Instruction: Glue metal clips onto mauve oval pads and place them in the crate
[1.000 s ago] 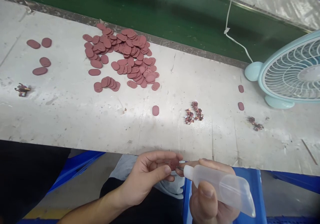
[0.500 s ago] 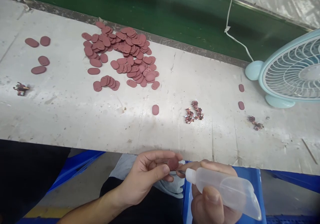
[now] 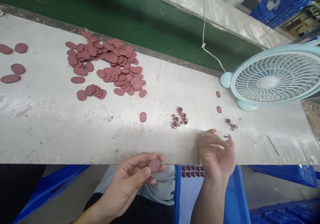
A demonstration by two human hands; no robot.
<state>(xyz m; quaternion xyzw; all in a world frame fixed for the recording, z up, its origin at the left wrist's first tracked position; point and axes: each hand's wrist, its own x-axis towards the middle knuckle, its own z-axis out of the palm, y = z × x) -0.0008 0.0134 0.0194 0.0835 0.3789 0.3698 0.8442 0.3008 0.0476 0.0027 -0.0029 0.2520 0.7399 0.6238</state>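
My left hand (image 3: 136, 175) pinches a flat reddish-brown oval piece (image 3: 155, 165) with small dark holes, just off the table's front edge. My right hand (image 3: 217, 150) is above the front of the table, palm up, fingers bent toward the thumb. A small whitish bit with a dark tip (image 3: 225, 136) shows between its thumb and fingers; what it belongs to is hidden. A small cluster of dark, shiny brown pieces (image 3: 179, 118) sits left of that hand, and a smaller cluster (image 3: 231, 124) beyond it. One loose oval (image 3: 143, 117) lies on the table.
A large heap of ovals (image 3: 115, 57) covers the left-centre of the table (image 3: 155, 140). A pale blue fan (image 3: 267, 82) stands at the right, its white cord running back. Below the edge, a blue tray (image 3: 236, 197) holds rows of small dark pieces (image 3: 192, 171).
My right hand has moved from beside the left hand up over the table. The translucent squeeze bottle is no longer plainly visible. My left hand still holds the oval. The view has shifted right.
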